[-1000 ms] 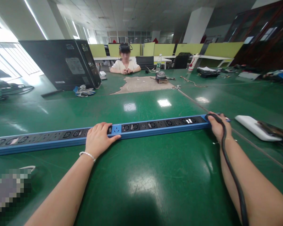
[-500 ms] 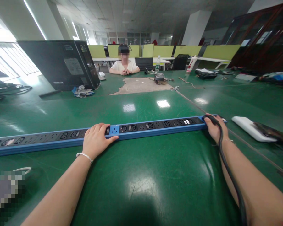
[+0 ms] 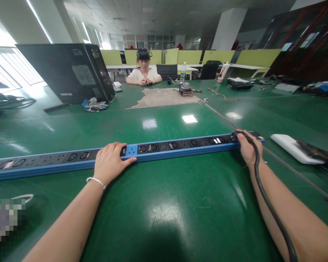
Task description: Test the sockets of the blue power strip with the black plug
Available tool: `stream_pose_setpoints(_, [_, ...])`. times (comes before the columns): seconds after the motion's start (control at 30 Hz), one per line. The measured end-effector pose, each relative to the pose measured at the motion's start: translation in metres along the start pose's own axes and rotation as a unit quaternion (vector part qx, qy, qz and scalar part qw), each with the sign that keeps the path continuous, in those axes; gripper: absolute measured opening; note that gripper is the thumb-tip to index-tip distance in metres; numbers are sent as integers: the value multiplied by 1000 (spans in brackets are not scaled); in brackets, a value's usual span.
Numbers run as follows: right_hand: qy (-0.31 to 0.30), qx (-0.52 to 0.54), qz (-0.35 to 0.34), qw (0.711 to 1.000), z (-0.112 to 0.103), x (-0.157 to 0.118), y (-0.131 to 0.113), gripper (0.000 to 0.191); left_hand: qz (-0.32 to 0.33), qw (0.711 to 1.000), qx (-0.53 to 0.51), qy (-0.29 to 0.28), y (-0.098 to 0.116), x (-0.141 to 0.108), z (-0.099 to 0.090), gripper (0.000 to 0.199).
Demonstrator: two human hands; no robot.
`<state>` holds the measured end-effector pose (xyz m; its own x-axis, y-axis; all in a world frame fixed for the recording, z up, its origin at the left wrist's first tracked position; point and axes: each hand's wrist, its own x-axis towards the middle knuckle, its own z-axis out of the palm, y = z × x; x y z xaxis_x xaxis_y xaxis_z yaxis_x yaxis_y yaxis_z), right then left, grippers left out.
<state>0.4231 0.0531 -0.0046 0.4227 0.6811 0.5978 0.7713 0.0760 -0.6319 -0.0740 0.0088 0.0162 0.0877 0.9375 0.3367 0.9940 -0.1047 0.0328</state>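
head view finds the power strip (image 3: 173, 146) lying on the green table (image 3: 180, 182), running crosswise beneath both hands. i record the left hand (image 3: 109, 160) clamped over the strip, fingers across its top and thumb along the near blue side; the blue socket (image 3: 131, 150) sits just right of that grip. the right hand (image 3: 250, 149) is closed on the black cable (image 3: 258, 176) at the strip's right end, with fingertips gathered about the plug (image 3: 234, 136). whether that plug is seated, i cannot tell, as the fingers partly cover it. from the right grip the cable trails back along the forearm. a silver bracelet (image 3: 97, 182) circles the wrist behind the left grip. right of the right hand, well apart from the strip, i note a white case (image 3: 292, 148) with a dark object (image 3: 317, 153) against it. beyond the left hand lie gloves (image 3: 95, 105) beside a black computer case (image 3: 68, 76). farther beyond both grips, a seated person (image 3: 144, 74) holds both hands together near a bottle (image 3: 183, 72).
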Motion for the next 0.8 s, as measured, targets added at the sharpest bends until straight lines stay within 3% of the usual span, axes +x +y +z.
stream_pose_setpoints(0.23, [-45,-43,6,998,1,-3,-2,37,-5,1000,-2,-3,1,1,-1,64])
stream_pose_setpoints(0.63, [-17,-62,-41,997,3,-5,-8,42,1,1000,2,5,1,0,0,65])
stream_pose_setpoints(0.8, [-33,-112,-7,993,2,-6,-15,43,-1,1000,7,3,2,-1,-1,64])
